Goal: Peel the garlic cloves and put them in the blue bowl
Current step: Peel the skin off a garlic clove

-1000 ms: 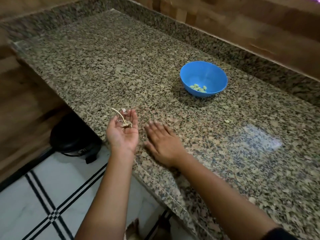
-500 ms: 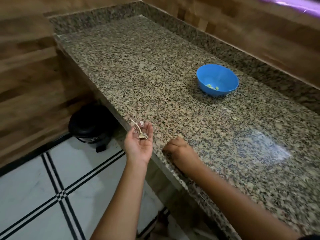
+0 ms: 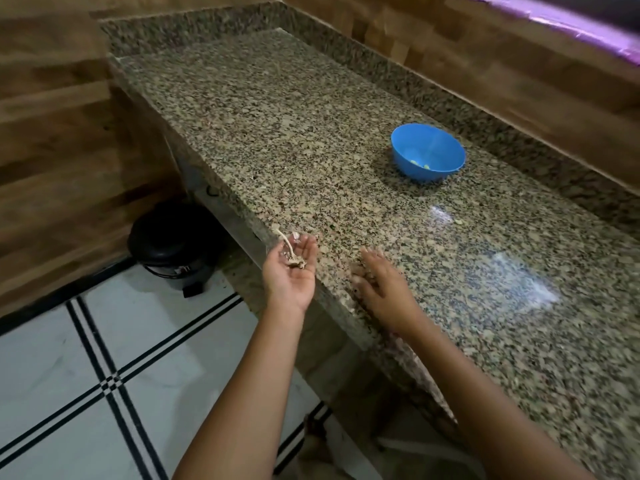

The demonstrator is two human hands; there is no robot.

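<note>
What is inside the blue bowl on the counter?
A few pale peeled cloves lie at the bottom of the bowl. Its near wall covers part of the bottom, so their number cannot be told.

One round blue plastic bowl [image 3: 429, 173] stands upright on the speckled granite tabletop [image 3: 311, 133], toward the far edge. A few pale peeled garlic cloves [image 3: 420, 164] lie at its bottom, partly hidden by the near wall. A small pale scrap [image 3: 459, 222], clove or skin unclear, lies on the tabletop nearer in. A dry garlic stem and papery skins [image 3: 294, 258] rest in the upturned left hand [image 3: 292, 271] at the near edge.
</note>
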